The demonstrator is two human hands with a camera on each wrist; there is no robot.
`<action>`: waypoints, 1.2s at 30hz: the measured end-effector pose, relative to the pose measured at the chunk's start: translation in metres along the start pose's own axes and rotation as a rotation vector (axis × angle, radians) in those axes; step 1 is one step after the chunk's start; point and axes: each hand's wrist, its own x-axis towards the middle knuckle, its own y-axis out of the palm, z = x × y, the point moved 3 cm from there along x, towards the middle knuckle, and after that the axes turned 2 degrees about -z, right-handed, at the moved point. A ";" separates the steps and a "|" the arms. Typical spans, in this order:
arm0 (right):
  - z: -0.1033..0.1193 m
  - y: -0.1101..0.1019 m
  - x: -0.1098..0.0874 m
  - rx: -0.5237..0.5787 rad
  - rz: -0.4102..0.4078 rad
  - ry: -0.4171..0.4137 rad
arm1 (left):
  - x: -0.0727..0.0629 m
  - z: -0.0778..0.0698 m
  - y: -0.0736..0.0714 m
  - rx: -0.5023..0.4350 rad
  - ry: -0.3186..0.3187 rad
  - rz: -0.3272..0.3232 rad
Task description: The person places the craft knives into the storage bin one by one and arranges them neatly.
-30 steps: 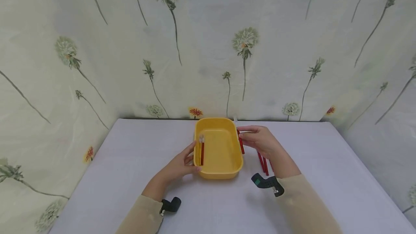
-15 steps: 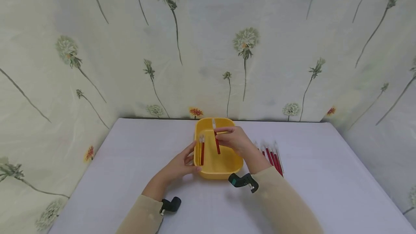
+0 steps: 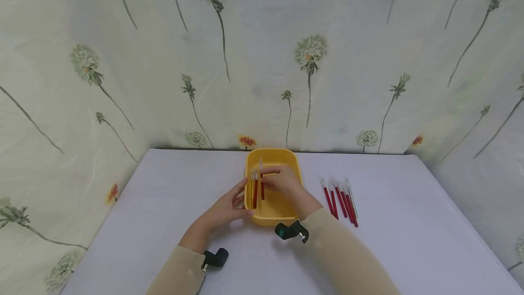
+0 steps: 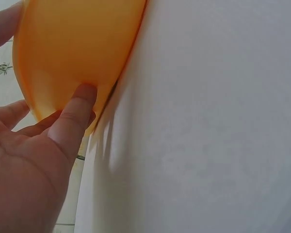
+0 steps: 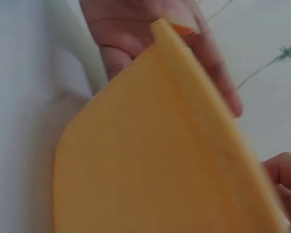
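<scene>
Our right hand point(image 3: 280, 180) pinches a red pen point(image 3: 262, 185) over the yellow tub point(image 3: 273, 211) our left hand point(image 3: 227, 208) steadies with straight fingers; a loose pinch could drop it askew.

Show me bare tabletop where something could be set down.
Free: the white table left of the left hand, and right of the loose red brushes. Crowded: the yellow tub, where the right hand holds a brush.

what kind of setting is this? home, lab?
Probably a staged recording booth, not a lived-in room: a plain white table enclosed by draped dandelion-print cloth, holding only a yellow tub and a row of red pens.
</scene>
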 end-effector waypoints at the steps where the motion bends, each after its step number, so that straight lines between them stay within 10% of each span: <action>1: -0.003 0.000 0.001 -0.011 0.000 0.009 | 0.000 0.000 0.000 -0.005 0.000 0.002; 36: -0.017 0.005 0.008 -0.157 0.030 0.071 | 0.000 -0.001 0.000 -0.013 0.018 0.035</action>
